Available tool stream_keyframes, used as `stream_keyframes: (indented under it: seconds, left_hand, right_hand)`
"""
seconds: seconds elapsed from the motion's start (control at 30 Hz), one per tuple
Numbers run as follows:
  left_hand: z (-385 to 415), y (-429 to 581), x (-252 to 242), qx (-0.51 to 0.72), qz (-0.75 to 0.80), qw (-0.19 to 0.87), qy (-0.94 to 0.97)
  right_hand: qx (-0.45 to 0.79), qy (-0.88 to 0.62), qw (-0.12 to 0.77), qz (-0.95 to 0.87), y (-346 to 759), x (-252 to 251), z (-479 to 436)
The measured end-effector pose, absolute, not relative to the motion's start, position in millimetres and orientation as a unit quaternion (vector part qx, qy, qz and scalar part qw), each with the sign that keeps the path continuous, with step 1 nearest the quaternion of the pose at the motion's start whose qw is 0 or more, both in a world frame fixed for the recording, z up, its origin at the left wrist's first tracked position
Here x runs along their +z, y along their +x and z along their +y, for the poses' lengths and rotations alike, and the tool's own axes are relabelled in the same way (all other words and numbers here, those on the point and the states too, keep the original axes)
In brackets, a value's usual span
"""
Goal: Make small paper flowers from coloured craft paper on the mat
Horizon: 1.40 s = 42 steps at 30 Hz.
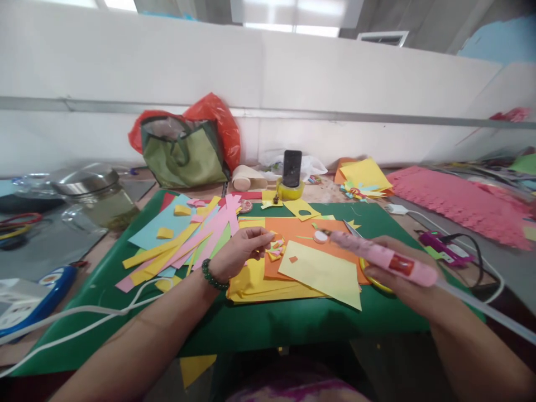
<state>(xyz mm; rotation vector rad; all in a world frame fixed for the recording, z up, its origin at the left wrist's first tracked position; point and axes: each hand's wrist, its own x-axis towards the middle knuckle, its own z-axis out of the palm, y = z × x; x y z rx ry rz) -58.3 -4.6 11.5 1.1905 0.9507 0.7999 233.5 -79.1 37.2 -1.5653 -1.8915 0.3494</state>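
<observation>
Both forearms rise from the bottom edge, cut off there. The right hand (pixel 404 282) grips a blurred pink glue gun (pixel 377 255) over yellow paper (pixel 322 273). The left hand (pixel 238 251) pinches a paper scrap (pixel 268 239), too small to make out, above the table (pixel 268 326).

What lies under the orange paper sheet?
Yellow sheets stick out from under the orange sheet at its left and lower edges, on the green mat. How far they reach beneath is hidden by it and by the pale yellow sheet on top.
</observation>
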Motion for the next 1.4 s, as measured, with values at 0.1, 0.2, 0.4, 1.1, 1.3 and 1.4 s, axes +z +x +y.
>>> stream_keyframes:
  seconds: [0.1, 0.2, 0.4, 1.1, 1.3, 1.4]
  left_hand:
    - [-8, -56, 14, 0.348, 0.417, 0.63, 0.555]
    - [-11, -54, 17, 0.343, 0.416, 0.619, 0.571]
    - [-14, -52, 21, 0.334, 0.413, 0.607, 0.591]
    - [-14, -52, 21, 0.33, 0.402, 0.621, 0.586]
    - [-14, -54, 22, 0.328, 0.408, 0.632, 0.571]
    - [-13, -54, 21, 0.329, 0.41, 0.63, 0.571]
  right_hand:
    - [0.194, -0.583, 0.282, -0.737, 211, 38, -84]
    - [0.232, -0.566, 0.252, -0.75, 200, 38, -81]
    - [0.223, -0.551, 0.269, -0.757, 197, 23, -72]
    - [0.227, -0.538, 0.247, -0.774, 195, 21, -71]
    - [0.218, -0.563, 0.245, -0.758, 200, 27, -72]
    - [0.202, -0.571, 0.243, -0.758, 202, 33, -76]
